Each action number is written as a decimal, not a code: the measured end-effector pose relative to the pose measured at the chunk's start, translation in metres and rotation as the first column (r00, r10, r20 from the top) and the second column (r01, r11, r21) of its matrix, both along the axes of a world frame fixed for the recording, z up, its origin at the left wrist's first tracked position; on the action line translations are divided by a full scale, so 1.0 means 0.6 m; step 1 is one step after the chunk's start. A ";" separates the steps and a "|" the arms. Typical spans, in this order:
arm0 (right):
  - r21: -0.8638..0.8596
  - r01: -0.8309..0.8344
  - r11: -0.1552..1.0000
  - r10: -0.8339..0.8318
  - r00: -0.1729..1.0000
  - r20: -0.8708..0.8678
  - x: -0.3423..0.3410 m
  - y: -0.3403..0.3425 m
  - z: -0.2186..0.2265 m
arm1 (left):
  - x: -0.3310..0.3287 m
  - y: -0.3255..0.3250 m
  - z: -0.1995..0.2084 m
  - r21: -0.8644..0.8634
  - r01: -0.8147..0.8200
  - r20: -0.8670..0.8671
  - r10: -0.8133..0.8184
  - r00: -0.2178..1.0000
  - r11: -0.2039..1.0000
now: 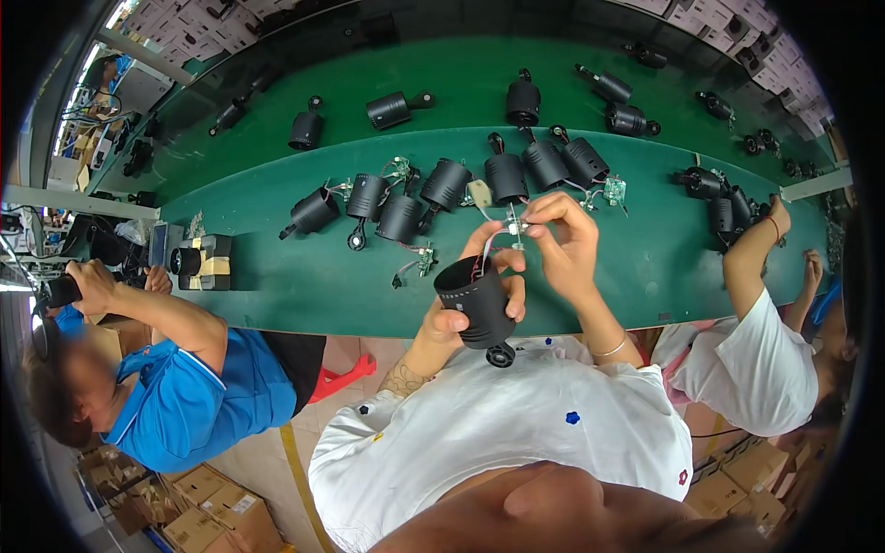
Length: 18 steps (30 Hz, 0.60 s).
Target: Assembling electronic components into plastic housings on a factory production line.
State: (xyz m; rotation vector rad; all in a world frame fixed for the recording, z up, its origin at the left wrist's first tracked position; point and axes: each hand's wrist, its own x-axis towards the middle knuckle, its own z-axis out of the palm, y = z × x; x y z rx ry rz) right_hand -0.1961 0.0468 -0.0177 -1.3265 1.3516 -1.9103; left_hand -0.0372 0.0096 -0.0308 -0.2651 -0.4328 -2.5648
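Note:
My left hand (446, 323) wraps around a black cylindrical housing (479, 309), tilted with its open end up and a round pivot joint at the bottom. Thin wires (487, 251) come out of the open end and run up to a small circuit board (515, 228). The thumb and fingers of my right hand (567, 241) pinch this board just above the housing. My left fingertips are close to the board too; whether they touch it is hard to make out. Beyond my hands stand more black housings (504, 177), some with green boards (615, 191) hanging out on wires.
The green bench (332, 276) stretches across, with a raised strip behind it holding further housings (523, 100). On the left, a person in blue (221, 387) holds a dark object near a black device (214, 263). At the right, a person in white (761, 369) reaches over the bench.

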 end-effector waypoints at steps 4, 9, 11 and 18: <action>-0.045 0.029 0.999 -0.046 0.898 -0.437 -0.037 0.009 0.031 | 0.012 -0.003 -0.010 -0.337 -0.101 0.194 0.174 0.965 0.936; 0.266 -0.161 0.950 0.272 0.845 -0.461 -0.061 0.012 0.048 | 0.023 0.003 -0.012 -0.861 -0.117 0.228 0.580 0.782 0.495; 0.423 -0.266 0.866 0.382 0.898 -0.217 -0.065 0.005 0.041 | 0.029 0.003 0.008 -0.872 0.015 0.278 0.471 0.837 0.488; 0.290 -0.563 0.774 0.284 0.718 0.635 0.032 0.020 -0.050 | 0.024 0.041 0.008 -0.801 -0.078 0.212 0.403 0.891 0.593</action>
